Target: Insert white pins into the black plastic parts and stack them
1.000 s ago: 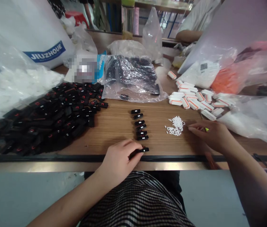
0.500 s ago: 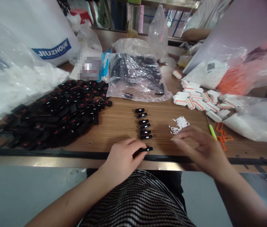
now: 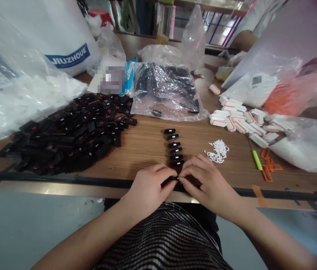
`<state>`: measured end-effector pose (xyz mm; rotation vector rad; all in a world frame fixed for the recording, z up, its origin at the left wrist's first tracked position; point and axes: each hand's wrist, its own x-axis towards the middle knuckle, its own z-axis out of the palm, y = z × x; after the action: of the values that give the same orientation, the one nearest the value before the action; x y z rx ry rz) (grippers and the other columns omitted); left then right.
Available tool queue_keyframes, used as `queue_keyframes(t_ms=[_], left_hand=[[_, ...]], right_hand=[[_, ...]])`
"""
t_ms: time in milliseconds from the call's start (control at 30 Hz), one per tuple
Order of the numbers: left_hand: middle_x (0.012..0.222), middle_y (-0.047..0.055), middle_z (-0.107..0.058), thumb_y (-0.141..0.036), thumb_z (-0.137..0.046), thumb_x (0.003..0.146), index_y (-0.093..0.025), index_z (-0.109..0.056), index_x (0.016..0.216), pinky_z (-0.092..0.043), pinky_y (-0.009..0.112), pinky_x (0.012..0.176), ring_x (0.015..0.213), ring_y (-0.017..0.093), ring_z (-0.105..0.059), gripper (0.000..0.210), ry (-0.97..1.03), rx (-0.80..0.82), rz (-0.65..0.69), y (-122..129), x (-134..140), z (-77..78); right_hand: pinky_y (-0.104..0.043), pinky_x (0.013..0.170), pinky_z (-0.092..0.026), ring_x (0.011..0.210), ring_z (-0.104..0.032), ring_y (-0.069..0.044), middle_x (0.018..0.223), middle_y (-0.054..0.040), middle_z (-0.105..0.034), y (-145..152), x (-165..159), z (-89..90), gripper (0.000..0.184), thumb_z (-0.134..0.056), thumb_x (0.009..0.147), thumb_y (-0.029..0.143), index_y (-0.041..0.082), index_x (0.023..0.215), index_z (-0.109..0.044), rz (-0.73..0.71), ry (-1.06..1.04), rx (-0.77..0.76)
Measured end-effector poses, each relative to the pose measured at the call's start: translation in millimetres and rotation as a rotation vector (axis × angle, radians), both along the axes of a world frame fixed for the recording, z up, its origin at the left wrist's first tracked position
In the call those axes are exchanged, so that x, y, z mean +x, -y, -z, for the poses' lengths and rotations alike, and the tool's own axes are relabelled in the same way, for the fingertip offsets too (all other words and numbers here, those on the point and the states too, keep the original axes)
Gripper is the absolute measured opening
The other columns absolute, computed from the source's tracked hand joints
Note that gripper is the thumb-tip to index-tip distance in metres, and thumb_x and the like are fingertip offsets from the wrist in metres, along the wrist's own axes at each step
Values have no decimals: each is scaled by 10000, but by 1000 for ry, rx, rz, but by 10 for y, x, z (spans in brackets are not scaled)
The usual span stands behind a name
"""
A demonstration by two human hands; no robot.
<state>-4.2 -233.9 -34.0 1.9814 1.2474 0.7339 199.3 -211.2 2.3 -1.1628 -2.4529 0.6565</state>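
Near the table's front edge, my left hand (image 3: 153,185) pinches a black connector housing (image 3: 173,178) between thumb and fingers. My right hand (image 3: 205,180) meets it from the other side, thumb and forefinger pressed together on a tiny white plug (image 3: 178,178) against the housing; only a speck of it shows. Just beyond my fingertips, several black connector housings (image 3: 174,144) lie in a column, with white dots on their faces. Right of that column is a small heap of tiny white plugs (image 3: 219,150).
A large pile of black housings (image 3: 77,131) covers the left side. At the back lies a clear bag (image 3: 164,86) of black parts. To the right are white parts with orange strips (image 3: 239,120), a green-handled tool (image 3: 256,160) and orange frames (image 3: 268,168).
My right hand has moved left from beside the white heap to the housing in my left hand. The left hand keeps its hold. The view has shifted slightly.
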Motion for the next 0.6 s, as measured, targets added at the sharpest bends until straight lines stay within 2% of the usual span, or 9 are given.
queue_keyframes(t_ms=[133, 333, 433, 600], left_hand=[[914, 10, -685, -155, -644, 899, -207, -688, 940, -511, 323, 779, 852, 178, -647, 79, 2, -7, 4, -5, 5, -6], [926, 21, -694, -164, -644, 899, -191, -692, 945, -528, 342, 790, 856, 186, -653, 72, 13, -17, -4, -8, 6, 14], [963, 18, -706, -161, -635, 905, -206, -694, 980, -533, 348, 820, 882, 184, -662, 104, 32, -25, -8, -5, 3, 19], [970, 14, -721, -167, -639, 911, -219, -705, 996, -538, 347, 820, 888, 183, -673, 119, 42, -32, -9, -7, -1, 4]], right_hand=[[-385, 840, -397, 897, -522, -211, 898, -61, -638, -17, -74, -66, 160, -553, 963, 215, 175, 849, -658, -55, 167, 85], [-392, 780, -378, 816, -516, -223, 797, -69, -645, -13, -186, -159, 181, -609, 919, 190, 166, 744, -649, -181, 411, 314], [-410, 805, -375, 817, -537, -223, 800, -62, -666, 33, -150, -159, 192, -589, 933, 186, 181, 752, -652, -196, 403, 336], [-428, 853, -388, 866, -591, -220, 917, -49, -730, 106, -18, -118, 179, -524, 982, 211, 200, 981, -702, -152, 255, 341]])
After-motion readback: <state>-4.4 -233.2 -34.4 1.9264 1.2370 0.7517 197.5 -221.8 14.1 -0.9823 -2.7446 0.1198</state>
